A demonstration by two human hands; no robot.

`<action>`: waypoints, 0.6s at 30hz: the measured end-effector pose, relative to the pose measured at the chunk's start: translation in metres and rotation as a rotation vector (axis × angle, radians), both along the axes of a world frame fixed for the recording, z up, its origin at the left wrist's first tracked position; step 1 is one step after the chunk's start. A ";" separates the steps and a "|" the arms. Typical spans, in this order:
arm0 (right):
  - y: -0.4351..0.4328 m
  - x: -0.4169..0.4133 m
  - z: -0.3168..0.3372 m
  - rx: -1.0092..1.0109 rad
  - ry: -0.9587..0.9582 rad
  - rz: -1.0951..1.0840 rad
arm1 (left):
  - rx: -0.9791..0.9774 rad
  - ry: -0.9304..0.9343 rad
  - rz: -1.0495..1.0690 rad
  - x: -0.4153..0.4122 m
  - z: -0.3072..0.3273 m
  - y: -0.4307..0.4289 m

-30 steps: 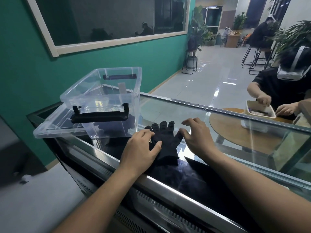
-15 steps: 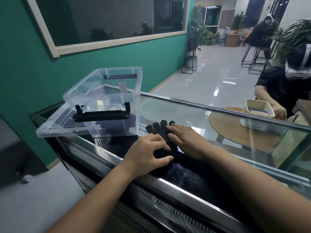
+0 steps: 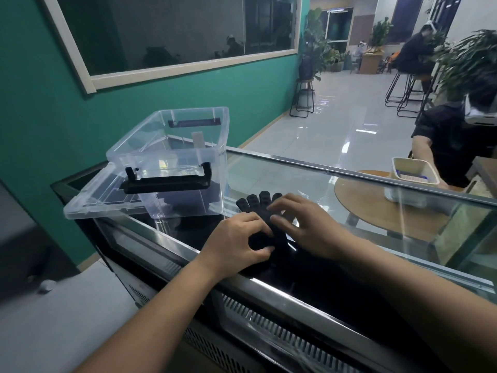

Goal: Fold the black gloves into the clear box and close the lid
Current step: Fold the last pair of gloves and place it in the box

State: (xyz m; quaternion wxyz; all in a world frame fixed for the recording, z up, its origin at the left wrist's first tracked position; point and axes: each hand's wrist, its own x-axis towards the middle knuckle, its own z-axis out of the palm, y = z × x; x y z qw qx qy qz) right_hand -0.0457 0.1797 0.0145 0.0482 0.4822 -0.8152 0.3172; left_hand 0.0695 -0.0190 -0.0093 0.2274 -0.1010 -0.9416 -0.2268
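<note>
The black gloves [image 3: 258, 201] lie stacked on the glass counter top [image 3: 309, 181], fingertips pointing away from me. My left hand [image 3: 236, 242] covers their lower left part, and its curled fingers and thumb pinch the fabric. My right hand [image 3: 305, 224] rests on the gloves from the right with loosely spread fingers. Only the gloves' fingertips and a strip between my hands show. To the left, the clear box [image 3: 215, 146] stands open, a black handle [image 3: 166, 182] on its near side. Its clear lid [image 3: 88, 203] lies under and beside it.
The counter is a glass display case with a metal front rim [image 3: 269, 285]. A green wall stands to the left. Behind the glass, a person sits at a round wooden table [image 3: 376, 211] with a small tray [image 3: 414, 172]. Stools and plants stand further back.
My right hand has slid left from beside the gloves onto them. My left hand's fingers have curled into the fabric. The gloves' thumb and lower part are now covered.
</note>
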 end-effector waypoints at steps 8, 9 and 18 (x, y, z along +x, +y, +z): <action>0.012 0.016 -0.019 0.105 0.121 0.111 | 0.007 0.069 0.053 -0.004 -0.004 0.000; 0.009 0.015 -0.020 0.101 0.139 0.101 | 0.013 0.074 0.054 -0.004 -0.005 0.000; 0.006 0.007 -0.023 -0.062 0.045 -0.008 | 0.128 0.037 0.031 -0.002 0.000 0.000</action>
